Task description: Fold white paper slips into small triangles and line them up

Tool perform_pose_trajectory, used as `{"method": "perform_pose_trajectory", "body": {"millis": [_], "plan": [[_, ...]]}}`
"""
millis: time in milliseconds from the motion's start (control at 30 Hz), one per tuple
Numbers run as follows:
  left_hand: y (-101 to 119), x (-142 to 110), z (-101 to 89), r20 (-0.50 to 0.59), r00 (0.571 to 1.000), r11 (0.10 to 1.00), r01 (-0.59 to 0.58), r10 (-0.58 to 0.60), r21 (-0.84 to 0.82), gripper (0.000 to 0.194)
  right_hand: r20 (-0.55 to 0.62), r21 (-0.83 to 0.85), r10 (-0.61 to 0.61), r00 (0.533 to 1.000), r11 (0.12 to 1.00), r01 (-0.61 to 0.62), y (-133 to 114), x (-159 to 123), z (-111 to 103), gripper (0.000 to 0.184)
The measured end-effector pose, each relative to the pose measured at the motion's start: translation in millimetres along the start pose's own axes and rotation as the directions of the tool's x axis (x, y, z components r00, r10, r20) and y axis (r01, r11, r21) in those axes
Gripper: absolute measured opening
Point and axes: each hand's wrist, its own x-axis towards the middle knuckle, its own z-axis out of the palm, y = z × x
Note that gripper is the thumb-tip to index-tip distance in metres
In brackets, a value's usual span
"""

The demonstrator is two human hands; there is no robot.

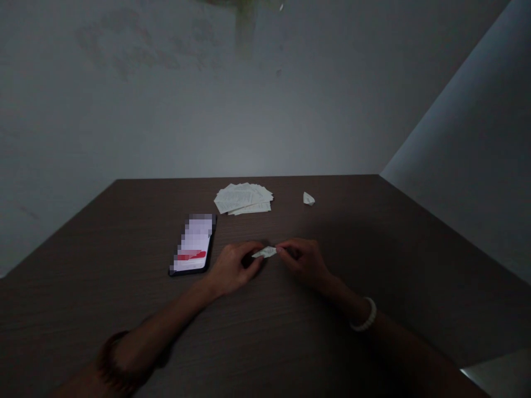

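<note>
Between my hands, just above or on the dark wooden table (265,331), is a small folded piece of printed paper (265,252). My left hand (236,265) holds its left side, with the thumb in front and the fingers behind. At its right tip, the thumb and forefinger of my right hand (305,262) pinch the paper. Its exact folds are too small to make out. Left of my left hand lies a lit smartphone (193,243) with a blurred screen and a red band.
Behind my hands a fanned pile of printed paper sheets (244,198) lies near the table's far edge. To its right sits a small folded paper piece (308,199). A grey wall (249,121) rises behind the table, and another wall (468,138) stands at the right.
</note>
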Motion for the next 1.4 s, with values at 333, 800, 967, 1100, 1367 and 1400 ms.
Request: {"method": "perform_pose_trajectory", "body": {"millis": [333, 800, 967, 1100, 1367, 1400], "plan": [[-0.3, 0.6, -0.7, 0.010, 1.000, 1.000, -0.001, 0.001, -0.008, 0.025, 0.051, 0.050, -0.044, 0.998, 0.998, 0.041, -2.7, 0.2, -1.6, 0.016], [1.6, 1.9, -2.2, 0.036, 0.999, 0.999, 0.037, -0.037, -0.017, 0.026, 0.093, 0.043, -0.055, 0.994, 0.998, 0.052, -4.7, -1.1, -4.3, 0.018], [0.7, 0.6, -2.2, 0.024, 0.999, 0.999, 0.041, -0.040, -0.024, 0.028, 0.094, 0.041, -0.058, 0.994, 0.998, 0.054, -5.1, -0.8, -4.1, 0.019], [0.2, 0.6, -3.0, 0.026, 0.999, 0.999, 0.027, -0.027, -0.030, 0.028, 0.077, 0.036, -0.059, 0.995, 0.998, 0.056, -3.7, -0.9, -2.4, 0.020], [0.3, 2.6, -4.2, 0.038, 0.998, 0.996, 0.058, -0.056, -0.069, 0.025, 0.079, 0.070, -0.060, 0.995, 0.996, 0.055, -5.3, 0.1, -2.5, 0.019], [0.6, 3.1, -4.9, 0.041, 0.997, 0.994, 0.073, -0.070, -0.083, 0.024, 0.083, 0.072, -0.060, 0.995, 0.996, 0.054, -5.7, 0.1, -2.9, 0.019]]}}
